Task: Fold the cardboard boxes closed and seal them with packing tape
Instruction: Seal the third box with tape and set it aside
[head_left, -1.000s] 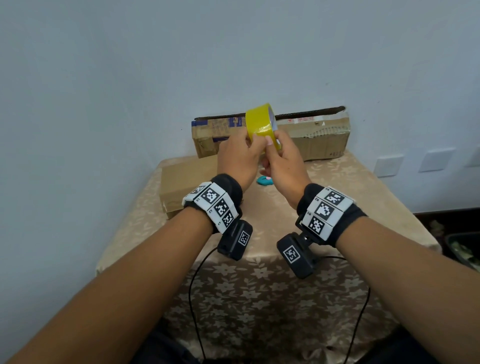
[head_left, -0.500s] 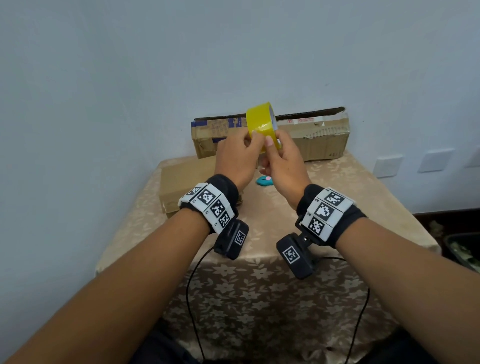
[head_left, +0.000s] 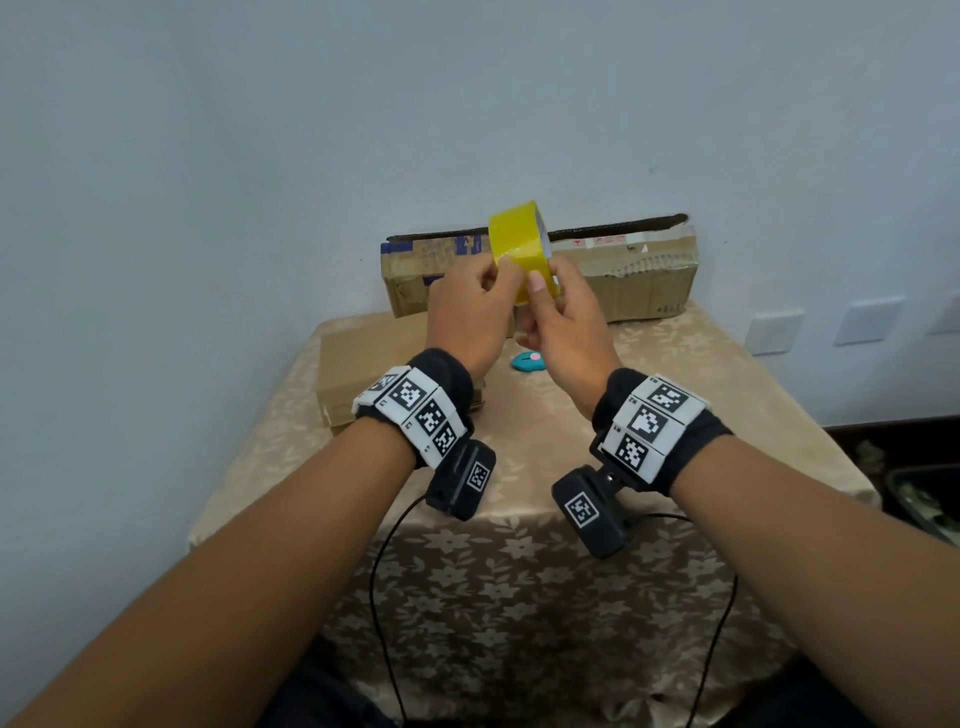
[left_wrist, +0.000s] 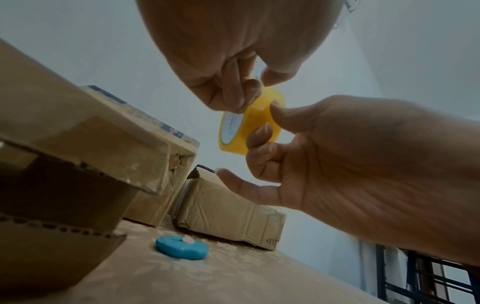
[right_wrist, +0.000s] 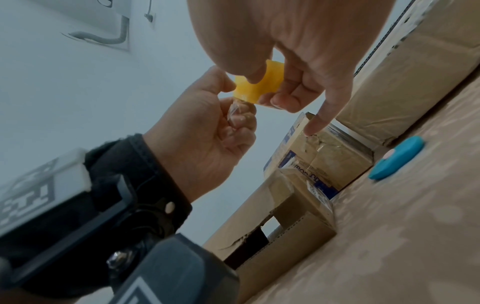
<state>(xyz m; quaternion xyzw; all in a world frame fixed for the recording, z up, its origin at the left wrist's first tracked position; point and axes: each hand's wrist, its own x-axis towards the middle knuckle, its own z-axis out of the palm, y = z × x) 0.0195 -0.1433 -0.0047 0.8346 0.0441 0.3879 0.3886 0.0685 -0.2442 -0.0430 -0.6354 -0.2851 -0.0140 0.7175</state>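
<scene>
Both hands hold a yellow tape roll (head_left: 517, 236) up above the table, in front of the back boxes. My right hand (head_left: 543, 291) grips the roll (left_wrist: 249, 131) with thumb and fingers, little finger sticking out. My left hand (head_left: 498, 278) pinches the loose clear tape end (right_wrist: 235, 110) at the roll's edge (right_wrist: 259, 86). A flat brown box (head_left: 363, 364) lies at the table's left; its near end (right_wrist: 259, 242) gapes open. Behind stand a blue-printed box (head_left: 415, 260) and a longer plain box (head_left: 639, 280) against the wall.
A small blue cutter (head_left: 528, 360) lies on the flowered tablecloth (head_left: 675, 389) below the hands. The wall is close behind and to the left. Wall sockets (head_left: 774, 332) are at the right, and dark clutter (head_left: 919, 499) is on the floor beyond the right edge.
My left wrist has shifted slightly to the left while the roll stays at about the same spot. The right hand has barely moved.
</scene>
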